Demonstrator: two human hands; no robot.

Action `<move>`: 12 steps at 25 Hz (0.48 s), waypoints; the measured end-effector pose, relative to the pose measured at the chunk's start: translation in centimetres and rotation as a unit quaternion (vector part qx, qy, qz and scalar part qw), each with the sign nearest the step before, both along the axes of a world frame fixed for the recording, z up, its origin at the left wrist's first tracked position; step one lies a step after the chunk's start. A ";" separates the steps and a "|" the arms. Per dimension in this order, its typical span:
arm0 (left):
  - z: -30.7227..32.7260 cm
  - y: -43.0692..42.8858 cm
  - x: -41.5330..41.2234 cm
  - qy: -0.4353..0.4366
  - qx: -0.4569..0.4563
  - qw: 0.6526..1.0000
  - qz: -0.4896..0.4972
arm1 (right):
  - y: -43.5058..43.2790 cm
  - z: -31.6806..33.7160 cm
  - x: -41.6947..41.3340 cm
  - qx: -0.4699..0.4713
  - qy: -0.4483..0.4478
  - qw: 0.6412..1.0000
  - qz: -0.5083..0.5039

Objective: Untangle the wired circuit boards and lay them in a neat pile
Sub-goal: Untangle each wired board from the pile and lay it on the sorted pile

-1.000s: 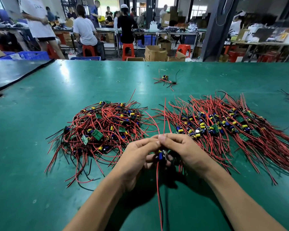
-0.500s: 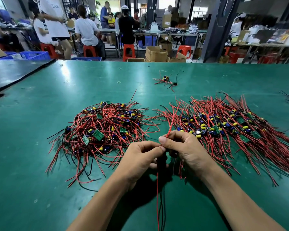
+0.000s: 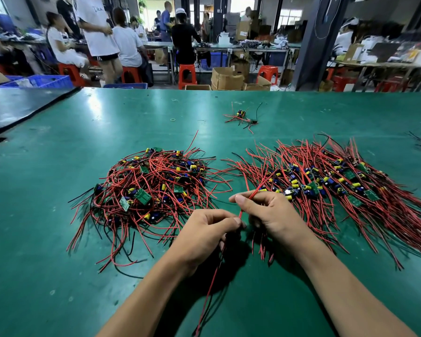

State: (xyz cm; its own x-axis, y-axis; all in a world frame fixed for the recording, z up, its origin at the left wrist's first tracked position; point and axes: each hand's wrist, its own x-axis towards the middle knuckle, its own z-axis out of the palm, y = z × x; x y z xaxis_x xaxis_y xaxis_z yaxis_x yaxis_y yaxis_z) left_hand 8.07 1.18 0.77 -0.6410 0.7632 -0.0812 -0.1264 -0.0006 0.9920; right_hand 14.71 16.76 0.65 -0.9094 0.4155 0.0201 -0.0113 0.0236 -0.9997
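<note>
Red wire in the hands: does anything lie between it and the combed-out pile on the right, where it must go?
Nothing visible does. Both the left hand and the right hand pinch the red wire at the near-left edge of the neat pile. The tangled heap lies off to the left, out of that path.

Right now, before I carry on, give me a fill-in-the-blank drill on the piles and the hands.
1. The tangled pile lies to the ____ of the neat pile.
2. The wire pinched by the left hand and the right hand is ____.
3. The table is ____.
Missing words: left; red; green.
</note>
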 end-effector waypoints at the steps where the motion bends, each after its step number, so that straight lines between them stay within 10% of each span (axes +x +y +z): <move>1: 0.0 0.0 0.0 0.010 -0.005 1.000 -0.008 | 0.3 -0.1 -0.1 0.013 0.018 0.999 -0.027; 12: 0.4 -0.4 -0.1 0.014 -0.032 0.998 -0.050 | 2.6 -0.7 -0.4 0.044 0.091 0.978 -0.180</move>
